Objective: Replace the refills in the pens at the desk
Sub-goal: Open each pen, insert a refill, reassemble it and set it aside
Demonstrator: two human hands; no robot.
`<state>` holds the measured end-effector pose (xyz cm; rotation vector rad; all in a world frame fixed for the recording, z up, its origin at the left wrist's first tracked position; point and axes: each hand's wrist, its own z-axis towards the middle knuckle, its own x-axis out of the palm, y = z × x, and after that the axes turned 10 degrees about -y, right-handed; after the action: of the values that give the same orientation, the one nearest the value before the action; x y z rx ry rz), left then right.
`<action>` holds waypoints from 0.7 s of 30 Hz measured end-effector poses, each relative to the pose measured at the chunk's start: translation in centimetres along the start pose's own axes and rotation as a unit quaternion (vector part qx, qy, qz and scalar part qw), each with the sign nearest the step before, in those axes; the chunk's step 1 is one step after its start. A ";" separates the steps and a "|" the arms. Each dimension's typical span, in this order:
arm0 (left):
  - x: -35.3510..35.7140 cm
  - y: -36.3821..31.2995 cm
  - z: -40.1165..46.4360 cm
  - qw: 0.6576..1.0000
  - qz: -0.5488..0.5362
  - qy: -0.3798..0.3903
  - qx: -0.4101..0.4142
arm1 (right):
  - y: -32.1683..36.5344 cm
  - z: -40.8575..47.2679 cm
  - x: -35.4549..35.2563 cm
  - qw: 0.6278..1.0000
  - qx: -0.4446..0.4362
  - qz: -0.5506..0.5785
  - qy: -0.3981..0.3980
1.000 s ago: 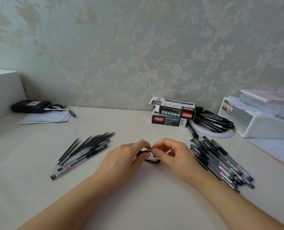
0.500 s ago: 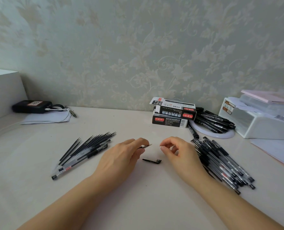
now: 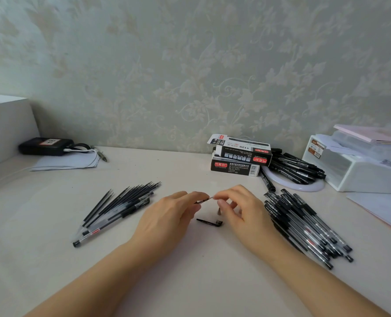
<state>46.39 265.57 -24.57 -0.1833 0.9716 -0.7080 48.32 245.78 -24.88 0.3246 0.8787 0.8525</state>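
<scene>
My left hand [image 3: 167,216] grips a pen [image 3: 202,200] whose barrel is mostly hidden in the palm; only its front end with the thin tip sticks out to the right. My right hand [image 3: 240,209] pinches that tip between thumb and forefinger. A black pen cap [image 3: 210,222] lies on the desk just below the two hands, and a small dark piece [image 3: 219,211] shows under the right fingers. A fan of black refills and some pens [image 3: 119,204] lies to the left. A heap of black pens [image 3: 304,225] lies to the right.
Two stacked refill boxes [image 3: 240,156] stand at the back, with more pens [image 3: 297,167] on a white ring beside them. A white organiser [image 3: 361,170] sits at the right, papers [image 3: 379,209] in front of it. A black device with cable [image 3: 46,146] lies back left.
The hands parted half a second ago, leaving the cap on the desk. Now the right hand has come back and pinches the tip of the pen held in the left hand.
</scene>
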 end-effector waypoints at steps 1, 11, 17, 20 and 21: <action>-0.1 -0.1 0.0 1.000 -0.008 -0.008 0.005 | 0.2 0.1 -0.1 0.999 0.019 0.036 -0.018; -0.4 -0.9 0.2 0.996 -0.058 -0.048 0.051 | 1.9 0.3 -0.6 0.936 0.179 0.302 0.018; 0.0 -0.9 0.1 0.996 -0.060 -0.034 0.055 | 1.8 0.4 -0.4 0.925 0.195 0.326 0.004; 0.0 -0.7 0.1 0.998 -0.038 -0.046 0.034 | 1.3 0.6 -0.5 0.917 0.213 0.325 -0.085; 0.0 -0.6 0.1 0.998 -0.025 -0.054 0.026 | 1.1 0.7 -0.7 0.908 0.223 0.332 -0.126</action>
<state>46.18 265.12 -24.26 -0.1987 0.8459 -0.7612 48.05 246.00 -23.47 1.1594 0.7126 1.1949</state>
